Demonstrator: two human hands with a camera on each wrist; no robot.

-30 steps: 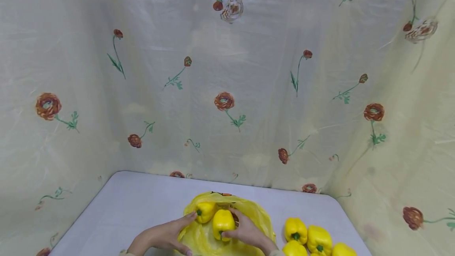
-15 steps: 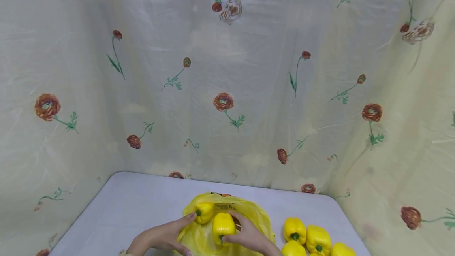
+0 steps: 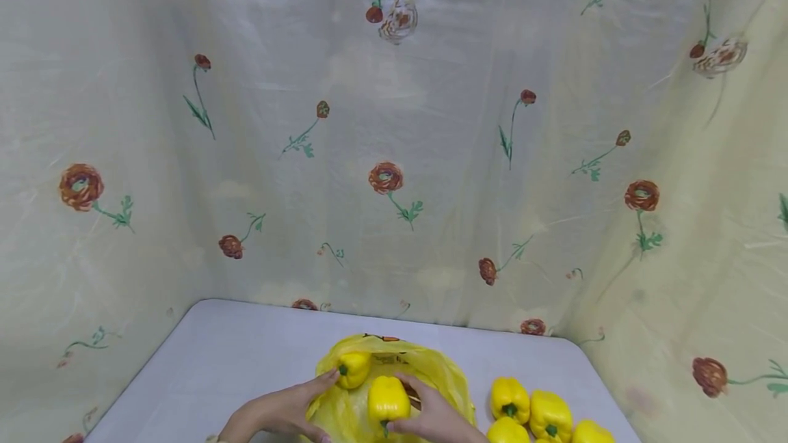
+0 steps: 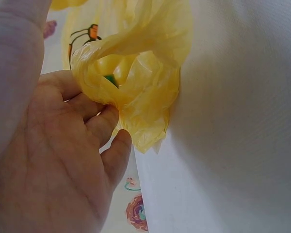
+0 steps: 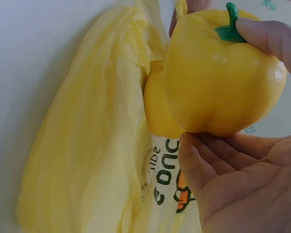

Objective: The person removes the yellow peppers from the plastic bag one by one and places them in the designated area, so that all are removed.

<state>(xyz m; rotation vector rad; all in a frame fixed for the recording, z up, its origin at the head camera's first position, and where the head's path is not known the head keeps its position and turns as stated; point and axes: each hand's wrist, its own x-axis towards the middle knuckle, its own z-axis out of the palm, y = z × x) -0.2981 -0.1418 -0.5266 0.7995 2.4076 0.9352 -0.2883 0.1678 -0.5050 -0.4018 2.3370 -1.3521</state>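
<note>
My right hand [image 3: 434, 419] grips a yellow bell pepper [image 3: 389, 398] with a green stem, over the mouth of a yellow plastic bag [image 3: 452, 378]. In the right wrist view the thumb lies by the stem and the fingers support the opposite side. My left hand [image 3: 280, 409] holds the bag's rim at its left side, thumb and fingers spread apart. In the left wrist view its fingers [image 4: 104, 124] curl at the edge of the crumpled plastic. A second bell pepper [image 3: 353, 369] lies inside the bag, near the left thumb. Printed lettering shows on the bag in the right wrist view.
Several more yellow bell peppers [image 3: 550, 414] sit grouped on the white table [image 3: 246, 340], right of the bag. A flower-patterned curtain [image 3: 431, 210] encloses the table at the back and both sides.
The right hand and its bell pepper have shifted slightly toward me, away from the back of the bag. The left hand has stayed at the rim.
</note>
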